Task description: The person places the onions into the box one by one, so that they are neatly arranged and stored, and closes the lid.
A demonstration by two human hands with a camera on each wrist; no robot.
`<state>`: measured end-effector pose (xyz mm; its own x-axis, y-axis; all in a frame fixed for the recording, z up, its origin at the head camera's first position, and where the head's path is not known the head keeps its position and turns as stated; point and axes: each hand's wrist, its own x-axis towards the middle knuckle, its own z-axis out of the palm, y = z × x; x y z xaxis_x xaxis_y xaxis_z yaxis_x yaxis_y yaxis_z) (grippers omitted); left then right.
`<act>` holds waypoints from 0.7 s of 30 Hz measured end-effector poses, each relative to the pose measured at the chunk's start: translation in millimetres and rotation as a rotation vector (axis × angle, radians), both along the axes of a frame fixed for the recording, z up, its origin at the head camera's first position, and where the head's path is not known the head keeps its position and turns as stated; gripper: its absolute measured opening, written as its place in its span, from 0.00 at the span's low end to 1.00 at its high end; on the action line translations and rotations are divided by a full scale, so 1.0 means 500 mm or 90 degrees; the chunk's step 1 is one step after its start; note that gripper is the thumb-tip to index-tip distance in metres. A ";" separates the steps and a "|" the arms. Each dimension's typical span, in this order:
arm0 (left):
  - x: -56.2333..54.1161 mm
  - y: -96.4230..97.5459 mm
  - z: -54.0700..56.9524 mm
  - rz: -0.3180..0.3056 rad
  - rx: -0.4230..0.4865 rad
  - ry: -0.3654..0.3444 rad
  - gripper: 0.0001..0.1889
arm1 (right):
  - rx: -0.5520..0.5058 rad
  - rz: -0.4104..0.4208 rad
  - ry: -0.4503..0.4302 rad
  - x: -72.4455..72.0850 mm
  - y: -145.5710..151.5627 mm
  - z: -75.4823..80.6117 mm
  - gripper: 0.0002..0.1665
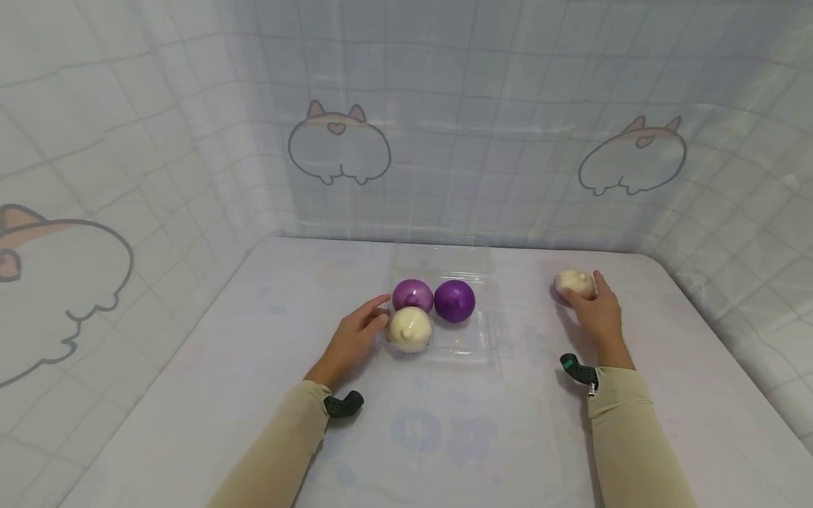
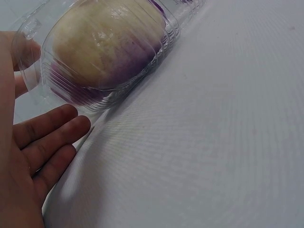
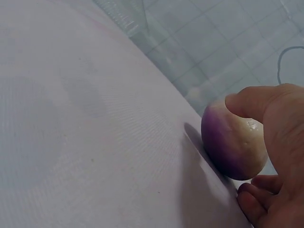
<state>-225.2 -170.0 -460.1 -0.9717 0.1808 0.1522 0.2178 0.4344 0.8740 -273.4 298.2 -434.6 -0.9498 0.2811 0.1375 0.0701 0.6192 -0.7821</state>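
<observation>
A clear plastic clamshell box [image 1: 466, 340] lies with its lid laid back on the table. Inside are a violet round vegetable [image 1: 413, 293], a dark purple one [image 1: 455, 302] and a cream one [image 1: 409, 329], whose underside shows purple in the left wrist view. My left hand [image 1: 353, 337] is at the box's left side, thumb and forefinger at the rim, its other fingers loosely extended. To the right, my right hand [image 1: 597, 310] holds a cream-and-purple round vegetable [image 1: 574, 283] between thumb and fingers, low over the tabletop. The thumb lies across its top in the right wrist view.
The table [image 1: 273, 437] is covered in a pale cloth with faint prints. White grid-patterned curtains [image 1: 483, 141] with corgi drawings hang behind it and on both sides. The box's open lid [image 1: 441, 259] lies toward the back edge.
</observation>
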 end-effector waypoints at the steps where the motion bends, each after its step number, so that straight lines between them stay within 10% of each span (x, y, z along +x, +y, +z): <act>1: 0.000 0.000 0.000 -0.001 0.001 0.000 0.22 | 0.006 0.001 0.001 0.000 0.001 -0.001 0.54; 21: -0.007 -0.001 0.000 -0.013 0.002 0.013 0.23 | -0.005 -0.030 -0.008 0.002 -0.005 -0.004 0.48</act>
<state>-228.5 -170.3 -460.0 -0.9644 0.2003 0.1727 0.2446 0.4273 0.8704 -272.3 295.5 -436.7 -0.9373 0.3259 0.1234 0.1084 0.6091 -0.7857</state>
